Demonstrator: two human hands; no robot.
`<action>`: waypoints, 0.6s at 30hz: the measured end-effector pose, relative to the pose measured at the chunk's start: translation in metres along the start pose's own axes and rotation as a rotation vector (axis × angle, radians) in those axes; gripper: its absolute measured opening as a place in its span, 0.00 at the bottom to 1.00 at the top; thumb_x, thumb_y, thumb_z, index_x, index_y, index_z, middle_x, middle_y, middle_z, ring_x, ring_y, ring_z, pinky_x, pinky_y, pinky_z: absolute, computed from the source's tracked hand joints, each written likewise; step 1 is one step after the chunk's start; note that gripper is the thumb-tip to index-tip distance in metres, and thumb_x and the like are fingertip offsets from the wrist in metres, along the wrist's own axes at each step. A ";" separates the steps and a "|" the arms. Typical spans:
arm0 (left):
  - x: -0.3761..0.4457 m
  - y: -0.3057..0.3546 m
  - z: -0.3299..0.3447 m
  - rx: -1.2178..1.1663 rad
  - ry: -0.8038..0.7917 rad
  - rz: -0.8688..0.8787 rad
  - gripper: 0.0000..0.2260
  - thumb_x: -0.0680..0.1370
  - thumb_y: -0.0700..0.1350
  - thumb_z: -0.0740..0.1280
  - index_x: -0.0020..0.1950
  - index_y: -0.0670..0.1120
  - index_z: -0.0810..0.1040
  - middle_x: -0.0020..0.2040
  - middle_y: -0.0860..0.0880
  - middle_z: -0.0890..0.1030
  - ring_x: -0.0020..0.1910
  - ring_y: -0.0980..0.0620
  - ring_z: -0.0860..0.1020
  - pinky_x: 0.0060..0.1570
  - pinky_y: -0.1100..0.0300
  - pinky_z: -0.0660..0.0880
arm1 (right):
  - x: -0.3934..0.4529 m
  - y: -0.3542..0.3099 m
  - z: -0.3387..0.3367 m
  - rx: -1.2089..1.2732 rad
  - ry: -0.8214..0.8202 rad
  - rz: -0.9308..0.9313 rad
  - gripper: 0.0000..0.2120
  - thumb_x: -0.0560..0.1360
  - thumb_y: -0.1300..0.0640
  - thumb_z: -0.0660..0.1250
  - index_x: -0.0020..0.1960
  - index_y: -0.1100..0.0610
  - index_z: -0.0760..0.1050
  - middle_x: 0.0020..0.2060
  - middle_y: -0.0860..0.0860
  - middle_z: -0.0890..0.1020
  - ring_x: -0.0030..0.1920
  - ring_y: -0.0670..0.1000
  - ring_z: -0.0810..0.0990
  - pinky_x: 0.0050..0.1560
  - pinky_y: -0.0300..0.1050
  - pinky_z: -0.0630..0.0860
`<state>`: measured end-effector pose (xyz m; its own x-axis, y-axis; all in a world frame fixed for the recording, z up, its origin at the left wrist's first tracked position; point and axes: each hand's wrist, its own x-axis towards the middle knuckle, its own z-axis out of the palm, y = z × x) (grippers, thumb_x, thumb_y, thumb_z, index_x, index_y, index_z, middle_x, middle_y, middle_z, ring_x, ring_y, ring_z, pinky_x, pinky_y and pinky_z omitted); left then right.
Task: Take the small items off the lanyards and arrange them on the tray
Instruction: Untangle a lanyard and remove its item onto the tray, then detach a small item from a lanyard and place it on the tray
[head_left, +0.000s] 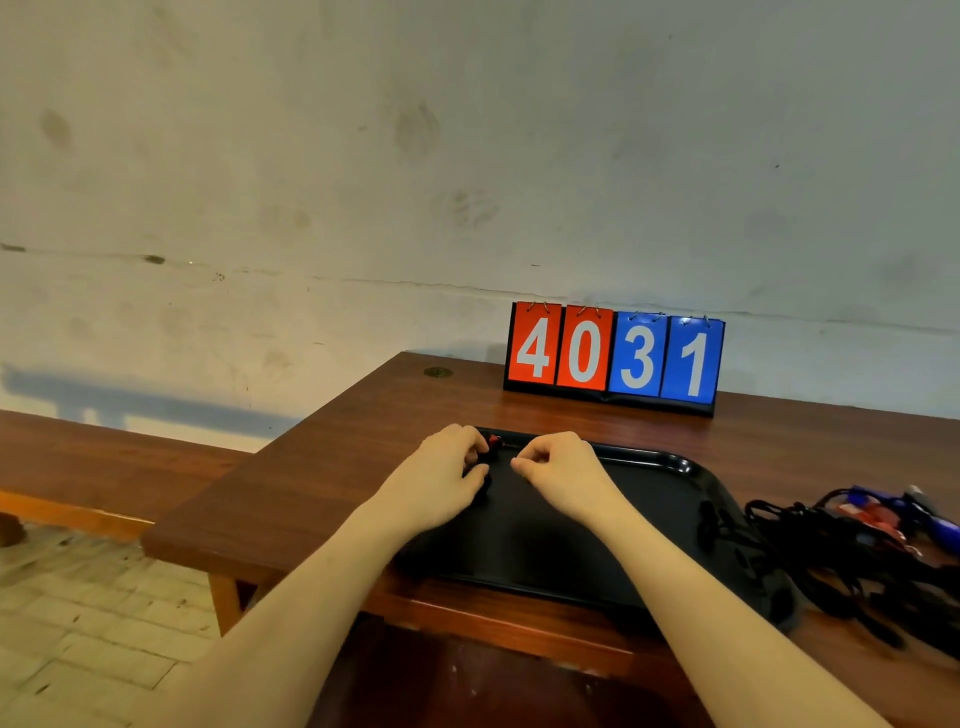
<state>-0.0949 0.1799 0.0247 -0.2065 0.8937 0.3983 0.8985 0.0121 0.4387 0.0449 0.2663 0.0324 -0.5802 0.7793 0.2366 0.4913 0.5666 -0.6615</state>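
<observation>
Over the far left corner of the black tray (649, 460), both hands curled at a small red-and-black item (492, 442) between them, left hand (441, 480) pinching something dark, right hand (558, 470) apparently pinching too, lanyards (831, 545) heaped well right.

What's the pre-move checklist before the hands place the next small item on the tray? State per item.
1. Tray flat on the table, near edge by the table edge: ok.
2. Bare tray floor free for placing: ok, the middle is bare.
3. Left hand holds something small and dark at the tray's far left corner: cannot tell what it is.
4. Right hand fingers curled, pinching: cannot tell if it holds anything.
5. Lanyard pile lies right of the tray, some straps over its right rim: not ok if that side is needed.
6. Scoreboard stands clear behind the tray: ok.
</observation>
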 end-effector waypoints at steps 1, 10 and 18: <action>0.000 0.007 0.002 -0.022 0.003 -0.012 0.09 0.78 0.44 0.63 0.58 0.47 0.74 0.51 0.51 0.76 0.47 0.56 0.74 0.51 0.61 0.73 | -0.005 0.002 -0.004 -0.006 0.018 -0.002 0.08 0.76 0.56 0.64 0.45 0.57 0.81 0.41 0.48 0.81 0.41 0.43 0.77 0.39 0.34 0.71; 0.010 0.085 0.040 -0.124 -0.057 0.032 0.05 0.78 0.47 0.61 0.50 0.50 0.76 0.46 0.53 0.78 0.45 0.54 0.77 0.49 0.52 0.77 | -0.050 0.052 -0.071 -0.128 0.224 0.022 0.07 0.75 0.56 0.63 0.40 0.49 0.77 0.34 0.45 0.81 0.38 0.45 0.79 0.45 0.48 0.78; 0.032 0.155 0.093 -0.201 -0.120 0.070 0.06 0.77 0.46 0.61 0.51 0.48 0.77 0.48 0.52 0.79 0.48 0.52 0.76 0.52 0.50 0.76 | -0.063 0.125 -0.136 -0.267 0.262 0.137 0.10 0.76 0.61 0.60 0.47 0.51 0.78 0.46 0.47 0.79 0.46 0.49 0.77 0.51 0.49 0.77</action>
<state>0.0742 0.2520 0.0308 -0.0882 0.9361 0.3405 0.8114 -0.1308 0.5697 0.2309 0.3244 0.0316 -0.3298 0.8746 0.3554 0.7241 0.4758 -0.4992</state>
